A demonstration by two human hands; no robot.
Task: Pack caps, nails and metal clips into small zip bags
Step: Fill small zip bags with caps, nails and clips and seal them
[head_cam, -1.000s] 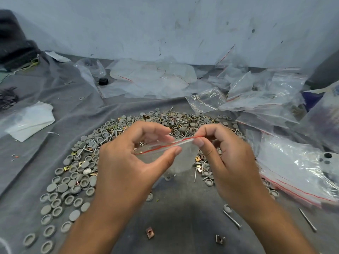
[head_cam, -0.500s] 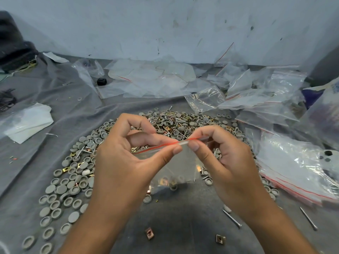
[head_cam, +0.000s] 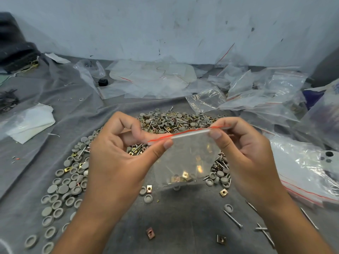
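A person holds a small clear zip bag (head_cam: 187,158) up in both hands, above a grey cloth (head_cam: 183,226) strewn with grey plastic caps (head_cam: 62,189), nails (head_cam: 232,218) and brass-coloured metal clips (head_cam: 150,233). The left hand (head_cam: 117,162) pinches the left end of the bag's red-lined zip strip (head_cam: 189,132) between thumb and forefinger; the right hand (head_cam: 245,154) pinches the right end the same way.

Compared with a second ago, the hands have drawn well apart, so the strip is now stretched out straight and the whole bag hangs open to view between them. Earlier the two thumbs almost met at the middle of the strip and most of the bag was hidden. A few metal clips and what look like caps rest in the bag's bottom corner.

The strip looks flat and pressed along its length, which suggests this bag has just been sealed and is ready to be set aside, though whether the seal is complete cannot be confirmed. Loose empty bags (head_cam: 256,99) lie heaped to the right and at the back.
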